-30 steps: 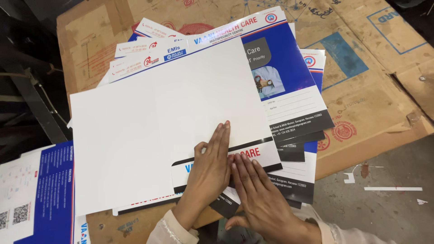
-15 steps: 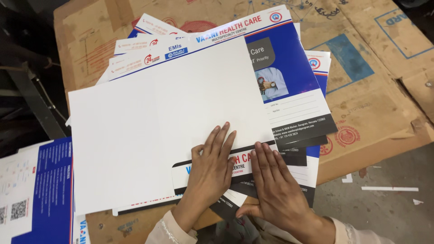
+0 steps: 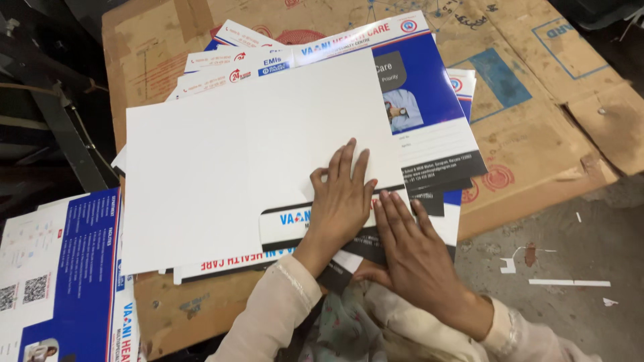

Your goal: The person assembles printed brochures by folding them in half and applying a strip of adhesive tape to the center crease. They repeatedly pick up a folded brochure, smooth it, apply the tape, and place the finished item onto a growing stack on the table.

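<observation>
Folded card (image 3: 268, 167), white on its upper face, is laid across a pile of printed blue-and-white sheets (image 3: 429, 100), and its near flap (image 3: 288, 224) is pressed down under the left hand (image 3: 342, 198). That hand is laid flat with fingers spread, palm down, nothing gripped. Just beside it, to its right and touching the same flap edge, the right hand (image 3: 412, 245) is also held flat and open, fingers together. Brown cardboard (image 3: 537, 134) is spread beneath the pile as a worktop. Well to the left of both hands, another stack of printed sheets (image 3: 60, 268) is seen. Grey floor (image 3: 570, 268) with paper scraps is seen beyond the right hand.
</observation>
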